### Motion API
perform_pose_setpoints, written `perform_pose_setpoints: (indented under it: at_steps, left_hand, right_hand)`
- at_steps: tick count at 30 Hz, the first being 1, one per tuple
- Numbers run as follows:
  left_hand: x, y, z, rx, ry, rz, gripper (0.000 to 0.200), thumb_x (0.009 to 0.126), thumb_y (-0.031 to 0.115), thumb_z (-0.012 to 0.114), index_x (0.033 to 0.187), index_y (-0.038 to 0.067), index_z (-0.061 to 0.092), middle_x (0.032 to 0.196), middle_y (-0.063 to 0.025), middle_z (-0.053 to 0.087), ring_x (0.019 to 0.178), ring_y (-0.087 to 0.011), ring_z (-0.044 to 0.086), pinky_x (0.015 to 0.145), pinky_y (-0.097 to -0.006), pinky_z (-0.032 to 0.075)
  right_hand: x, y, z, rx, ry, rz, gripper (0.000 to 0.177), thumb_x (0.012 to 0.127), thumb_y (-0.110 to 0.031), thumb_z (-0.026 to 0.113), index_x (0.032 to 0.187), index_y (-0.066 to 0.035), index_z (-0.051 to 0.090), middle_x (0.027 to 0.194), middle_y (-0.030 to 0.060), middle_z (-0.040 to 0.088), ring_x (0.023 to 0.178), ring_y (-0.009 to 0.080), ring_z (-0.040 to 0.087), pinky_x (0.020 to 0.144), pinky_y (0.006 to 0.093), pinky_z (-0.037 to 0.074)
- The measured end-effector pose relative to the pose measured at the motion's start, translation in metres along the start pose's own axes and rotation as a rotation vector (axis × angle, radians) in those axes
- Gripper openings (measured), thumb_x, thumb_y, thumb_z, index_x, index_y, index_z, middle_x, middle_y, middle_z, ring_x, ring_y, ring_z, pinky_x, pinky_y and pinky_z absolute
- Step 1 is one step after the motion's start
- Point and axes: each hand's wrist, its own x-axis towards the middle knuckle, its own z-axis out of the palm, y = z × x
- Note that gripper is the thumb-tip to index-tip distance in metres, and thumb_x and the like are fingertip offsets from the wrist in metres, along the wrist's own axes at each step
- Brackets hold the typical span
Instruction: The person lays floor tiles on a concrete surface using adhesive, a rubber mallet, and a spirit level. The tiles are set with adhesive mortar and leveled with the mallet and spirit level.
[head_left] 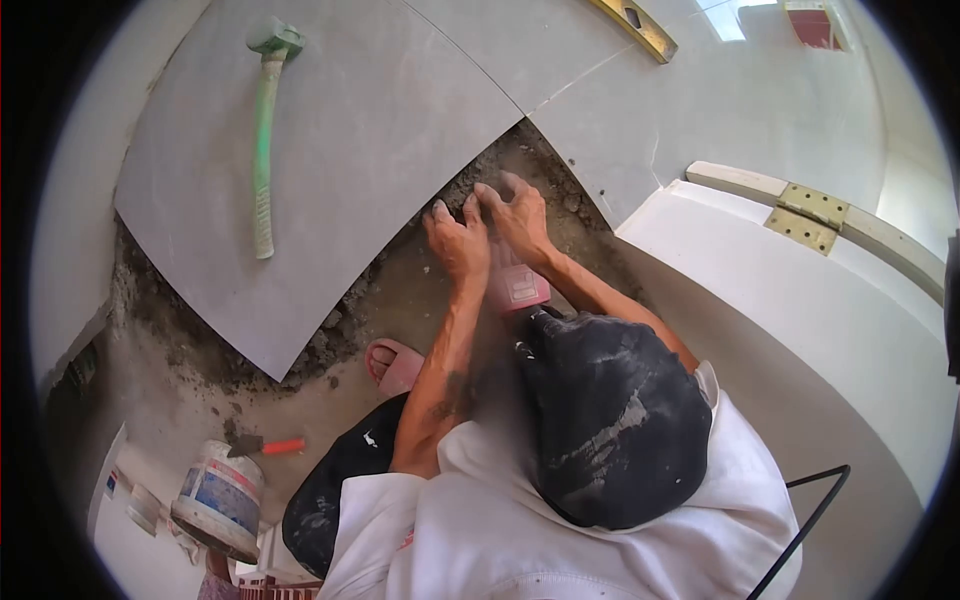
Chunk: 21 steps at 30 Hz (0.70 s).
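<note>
My left hand [460, 242] is at the exposed edge of a large grey floor tile [330, 130], fingers bent and apart. Close beside it, my right hand [518, 220] reaches to the same edge with thumb and fingers apart. I see nothing held in either hand, though the fingertips are partly hard to make out. Below the tile edge lies dark, crumbly mortar [335, 325]. A rubber mallet [264, 150] with a green and white handle rests on the tile.
A yellow spirit level [638, 28] lies on tiles at the top. At right is a white door [740, 225] with a brass hinge [808, 216]. A bucket [218, 500] and a red-handled trowel [268, 446] are at lower left. A pink slipper [396, 366] is on the rough floor.
</note>
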Motion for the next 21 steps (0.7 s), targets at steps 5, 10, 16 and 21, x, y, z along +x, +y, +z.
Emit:
perform_pose_setpoints:
  at_steps: [5, 10, 16, 21]
  left_hand:
    - [-0.012, -0.002, 0.006, -0.008, -0.008, 0.004, 0.055, 0.088, 0.034, 0.068, 0.109, -0.016, 0.058, 0.102, -0.0305, 0.060, 0.094, -0.0459, 0.059, 0.081, -0.0484, 0.048]
    - [-0.020, 0.003, 0.018, -0.040, -0.062, -0.014, 0.058, 0.088, 0.038, 0.068, 0.107, -0.016, 0.060, 0.100, -0.0297, 0.061, 0.093, -0.0453, 0.060, 0.080, -0.0473, 0.049]
    - [-0.012, -0.007, 0.012, -0.044, -0.053, 0.071, 0.058, 0.085, 0.037, 0.073, 0.105, -0.016, 0.061, 0.101, -0.0282, 0.063, 0.092, -0.0417, 0.063, 0.078, -0.0462, 0.050]
    - [-0.013, 0.005, 0.008, -0.320, -0.156, -0.150, 0.053, 0.083, 0.030, 0.075, 0.107, -0.015, 0.060, 0.099, -0.0285, 0.064, 0.093, -0.0409, 0.064, 0.079, -0.0445, 0.051]
  right_hand:
    - [-0.004, -0.005, -0.008, 0.088, 0.025, 0.007, 0.056, 0.081, -0.036, 0.072, 0.116, 0.007, 0.062, 0.115, 0.0280, 0.063, 0.108, 0.0386, 0.061, 0.092, 0.0402, 0.048]
    - [-0.003, -0.007, -0.028, 0.201, 0.048, 0.077, 0.056, 0.080, -0.035, 0.075, 0.119, 0.004, 0.063, 0.112, 0.0243, 0.065, 0.103, 0.0328, 0.063, 0.090, 0.0371, 0.048]
    - [-0.005, 0.006, -0.031, 0.487, -0.002, 0.074, 0.064, 0.076, -0.027, 0.080, 0.127, 0.005, 0.058, 0.112, 0.0233, 0.067, 0.103, 0.0292, 0.065, 0.093, 0.0357, 0.048]
    - [0.016, 0.017, -0.044, 0.034, -0.150, -0.161, 0.064, 0.074, -0.026, 0.081, 0.124, 0.007, 0.059, 0.118, 0.0266, 0.064, 0.109, 0.0322, 0.064, 0.093, 0.0369, 0.049]
